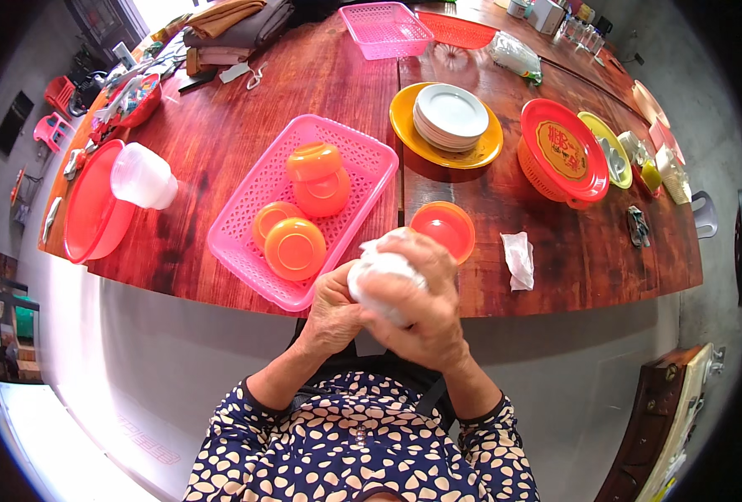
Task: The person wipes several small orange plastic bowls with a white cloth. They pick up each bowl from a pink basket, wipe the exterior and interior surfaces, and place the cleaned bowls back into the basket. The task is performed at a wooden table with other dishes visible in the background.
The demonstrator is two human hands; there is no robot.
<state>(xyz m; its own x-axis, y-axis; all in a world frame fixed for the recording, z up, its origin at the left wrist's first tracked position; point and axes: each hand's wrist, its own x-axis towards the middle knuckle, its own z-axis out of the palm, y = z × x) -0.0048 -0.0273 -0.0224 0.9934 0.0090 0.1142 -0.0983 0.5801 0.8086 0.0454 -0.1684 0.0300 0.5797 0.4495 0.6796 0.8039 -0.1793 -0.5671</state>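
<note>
Near the centre of the frame, a soft white crumpled wad (388,280) is held between the person's two bare hands, above the near edge of the reddish-brown wooden desk (304,84). The right hand (431,311), slightly blurred, has its fingers curled over the wad; the left hand (333,311) grips its left side, those fingers partly hidden.

Left of centre, a pink perforated plastic basket (245,184) holds glossy round orange bowls (296,251) in two overlapping groups. Just beyond the right hand, a single open orange bowl (446,227) sits upright on the desk. Right of centre lies a creased white tissue (518,261); at upper centre, stacked white round plates (452,110) rest on a yellow-orange oval platter (401,125).
</note>
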